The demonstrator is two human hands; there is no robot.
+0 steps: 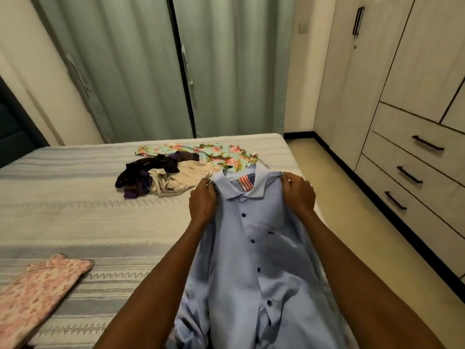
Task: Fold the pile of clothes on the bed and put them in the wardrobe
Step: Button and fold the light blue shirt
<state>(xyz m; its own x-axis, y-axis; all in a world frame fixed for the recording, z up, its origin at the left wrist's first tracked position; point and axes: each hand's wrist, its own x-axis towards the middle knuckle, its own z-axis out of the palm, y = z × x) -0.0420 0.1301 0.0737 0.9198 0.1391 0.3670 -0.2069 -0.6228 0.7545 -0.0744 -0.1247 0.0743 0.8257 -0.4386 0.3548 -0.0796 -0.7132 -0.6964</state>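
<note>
Hanging right in front of me is the blue shirt [254, 248], with its buttons facing me. My left hand [203, 200] pinches one shoulder and my right hand [298, 190] pinches the other, both with fingers curled tight on the cloth beside the collar. I think I am getting it straight so I can fold it. To do this well, I should keep both hands level so the shirt hangs even, then lay it flat on the bed [75, 222] with the buttons down and smooth it. More clothes wait farther back on the bed: a flowery shirt [201, 151], a dark bundle [146, 172] and a tan one [181, 177] touching it. One pink piece [40, 293] lies flat at my left. Over on my right stands the wardrobe [402, 84], shut.
</note>
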